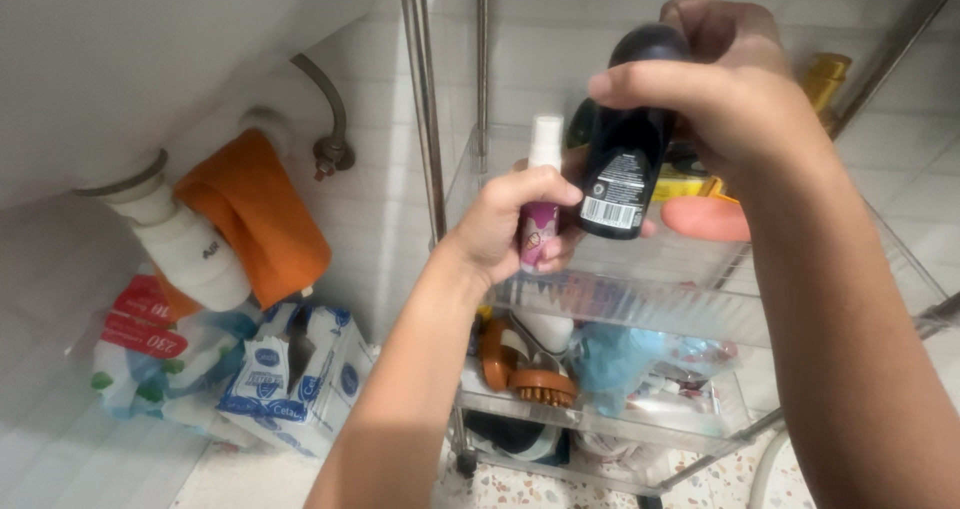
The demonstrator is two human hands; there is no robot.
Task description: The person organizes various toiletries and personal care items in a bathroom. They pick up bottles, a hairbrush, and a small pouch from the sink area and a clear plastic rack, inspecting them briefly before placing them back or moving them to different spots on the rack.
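While your left hand [505, 219] is clamped around the small pink spray bottle [541, 209] with its white cap and your right hand [720, 79] has its fingers closed over the top of the black bottle [625, 149], you hold both just above the clear top tray [640, 304] of the wheeled rack, so you look to be midway through handling the toiletries there. Any next move calls for a steady grip on each and a free spot in the tray. Counted: two bottles in hand, one brown brush [542, 384] on the shelf below, one orange cloth [255, 214] on the drain pipe.
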